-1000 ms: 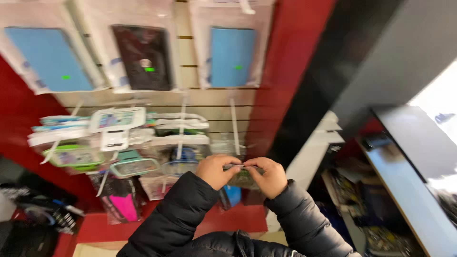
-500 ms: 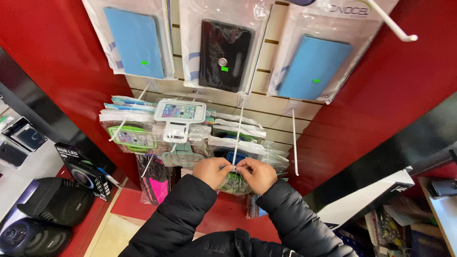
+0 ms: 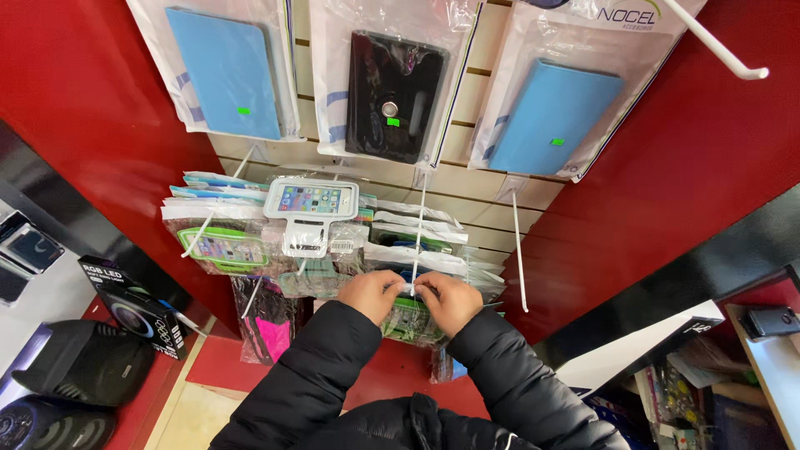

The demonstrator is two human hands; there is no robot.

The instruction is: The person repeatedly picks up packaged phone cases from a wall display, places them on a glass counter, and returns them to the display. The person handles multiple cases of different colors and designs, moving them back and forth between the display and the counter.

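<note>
Slatwall panel with bagged cases

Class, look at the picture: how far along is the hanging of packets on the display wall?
Done: many clear packets already hang on pegs. In hand: both hands, left hand and right hand, hold a packet at the end of a white peg. Left: the neighbouring peg is bare.

Red wall, blue case, black case, black sleeves, pink pouch.

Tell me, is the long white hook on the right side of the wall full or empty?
Empty. The white hook sticks out bare, with no packet on it, while the hook beside it holds clear packets where both hands meet.
</note>
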